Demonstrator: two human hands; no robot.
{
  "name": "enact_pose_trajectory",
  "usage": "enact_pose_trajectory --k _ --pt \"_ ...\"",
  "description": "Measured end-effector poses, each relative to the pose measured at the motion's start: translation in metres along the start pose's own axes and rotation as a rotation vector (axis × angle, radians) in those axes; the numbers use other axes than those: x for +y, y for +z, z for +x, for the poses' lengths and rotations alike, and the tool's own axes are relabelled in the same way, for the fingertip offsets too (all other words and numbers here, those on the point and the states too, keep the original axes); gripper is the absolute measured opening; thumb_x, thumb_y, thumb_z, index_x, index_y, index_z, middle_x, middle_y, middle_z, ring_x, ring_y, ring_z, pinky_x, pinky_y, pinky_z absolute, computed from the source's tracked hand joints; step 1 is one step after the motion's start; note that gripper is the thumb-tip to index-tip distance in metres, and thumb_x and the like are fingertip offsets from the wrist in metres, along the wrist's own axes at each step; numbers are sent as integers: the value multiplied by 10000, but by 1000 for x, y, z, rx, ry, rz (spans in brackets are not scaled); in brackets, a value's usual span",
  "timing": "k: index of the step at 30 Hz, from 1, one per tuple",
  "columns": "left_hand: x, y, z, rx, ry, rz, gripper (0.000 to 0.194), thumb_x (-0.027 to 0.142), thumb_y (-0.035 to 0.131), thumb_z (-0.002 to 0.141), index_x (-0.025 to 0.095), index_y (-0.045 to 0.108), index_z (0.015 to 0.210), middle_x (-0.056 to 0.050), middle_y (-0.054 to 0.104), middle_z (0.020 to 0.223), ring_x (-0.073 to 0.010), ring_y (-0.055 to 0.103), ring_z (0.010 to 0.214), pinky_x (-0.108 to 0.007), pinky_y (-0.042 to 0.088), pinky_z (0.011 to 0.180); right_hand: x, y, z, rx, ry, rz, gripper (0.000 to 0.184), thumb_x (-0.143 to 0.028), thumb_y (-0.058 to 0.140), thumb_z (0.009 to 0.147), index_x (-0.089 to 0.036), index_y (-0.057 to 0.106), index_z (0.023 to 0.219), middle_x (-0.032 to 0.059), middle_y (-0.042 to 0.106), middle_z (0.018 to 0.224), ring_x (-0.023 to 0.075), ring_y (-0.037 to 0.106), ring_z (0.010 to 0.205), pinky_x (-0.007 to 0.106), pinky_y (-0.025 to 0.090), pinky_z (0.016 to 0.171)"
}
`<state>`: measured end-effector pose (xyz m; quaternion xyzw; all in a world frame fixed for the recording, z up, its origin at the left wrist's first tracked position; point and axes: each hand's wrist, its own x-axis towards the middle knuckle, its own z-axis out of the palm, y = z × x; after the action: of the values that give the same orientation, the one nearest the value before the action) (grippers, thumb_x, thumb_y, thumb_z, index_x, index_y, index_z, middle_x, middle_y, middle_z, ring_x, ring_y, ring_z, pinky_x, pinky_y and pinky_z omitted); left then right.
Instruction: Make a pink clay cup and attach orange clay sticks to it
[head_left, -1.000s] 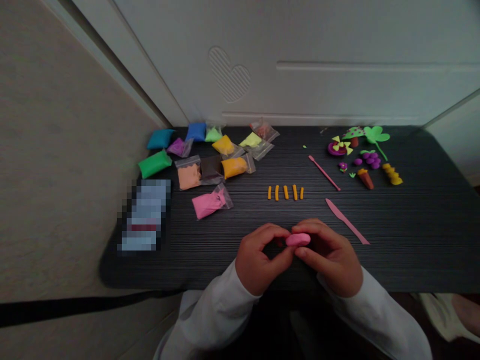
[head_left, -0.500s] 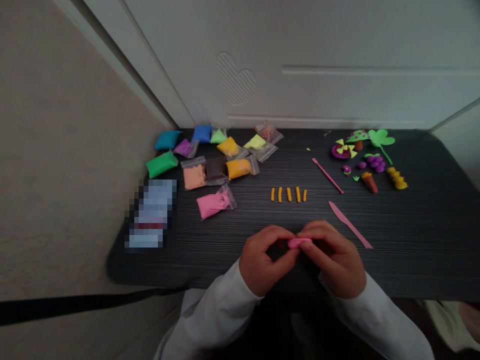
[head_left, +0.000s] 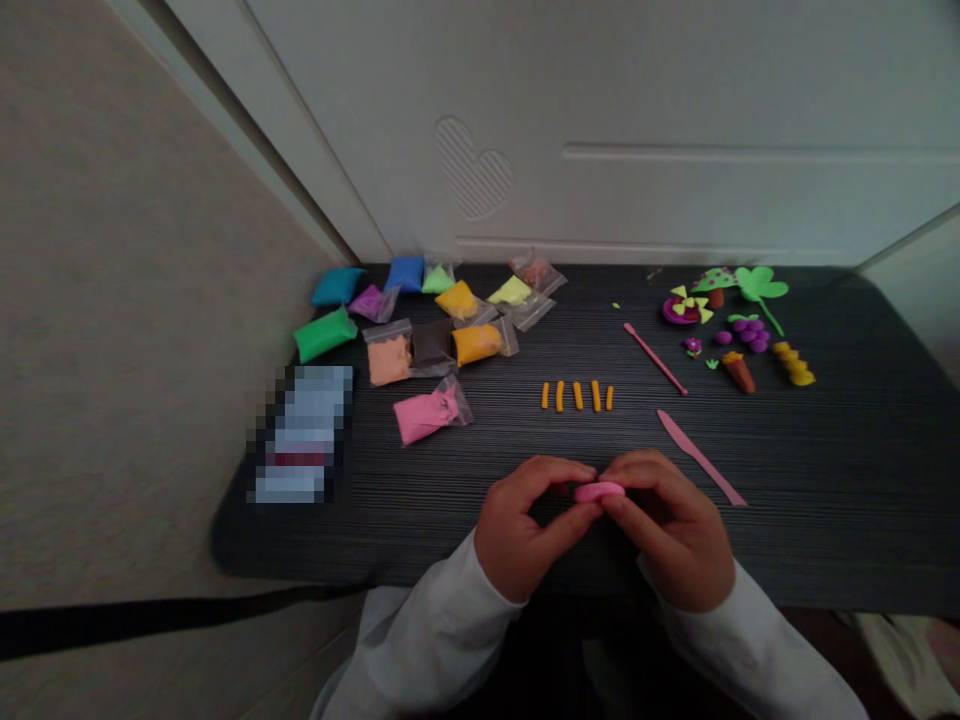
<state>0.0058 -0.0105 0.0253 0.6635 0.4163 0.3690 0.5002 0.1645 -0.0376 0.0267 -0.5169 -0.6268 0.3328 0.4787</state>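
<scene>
A small flattened piece of pink modelling clay (head_left: 599,492) is held between both hands above the table's near edge. My left hand (head_left: 529,525) pinches its left side between thumb and fingers. My right hand (head_left: 671,525) grips the right side in the same way, its thumb at the lower edge. Beyond the hands lie several short orange clay strips (head_left: 577,396) in a row. To the right rest a pink plastic knife (head_left: 699,455) and a thin pink modelling tool (head_left: 655,357). An opened bag of pink clay (head_left: 427,412) lies to the left.
Several bags of coloured clay, among them a green one (head_left: 325,334), cover the back left of the dark table (head_left: 840,500). A blurred-out phone-like object (head_left: 304,435) lies at left. Finished clay figures, including purple grapes (head_left: 750,333), stand back right. A white panel (head_left: 675,80) rises behind.
The fingers have shifted slightly around the pink clay, and more of its edge now shows. The whole view has tilted a little, so everything on the table appears slightly lower.
</scene>
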Motion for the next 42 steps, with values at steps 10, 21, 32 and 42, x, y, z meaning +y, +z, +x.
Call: enact_pose_trajectory --k 10,21,32,42 --pt "4 1 -1 11 -27 56 160 225 588 736 177 640 880 -33 680 848 -139 614 777 -254 468 756 -1 0 -1 -65 39 -93 168 -182 572 773 -261 634 907 9 631 827 144 584 786 280 473 698" --pt "5 -3 4 -148 -214 -241 259 299 613 727 185 661 955 -45 685 935 -180 615 878 -296 464 817 0 1 -2 -58 -98 -187 202 -142 543 778 -240 614 940 25 618 840 167 552 811 322 443 702" --pt "3 3 1 -36 -202 -242 270 298 584 759 188 630 1002 -37 697 942 -155 632 889 -268 459 853 1 6 -3 73 -171 -282 240 -128 585 745 -245 591 955 37 614 855 179 563 796 342 463 696" --pt "0 5 -2 96 -112 -38 158 234 536 791 180 627 908 -27 680 892 -126 626 820 -241 475 786 1 9 -3 143 -191 -271 255 -110 607 725 -220 582 954 31 611 841 161 566 782 325 476 678"
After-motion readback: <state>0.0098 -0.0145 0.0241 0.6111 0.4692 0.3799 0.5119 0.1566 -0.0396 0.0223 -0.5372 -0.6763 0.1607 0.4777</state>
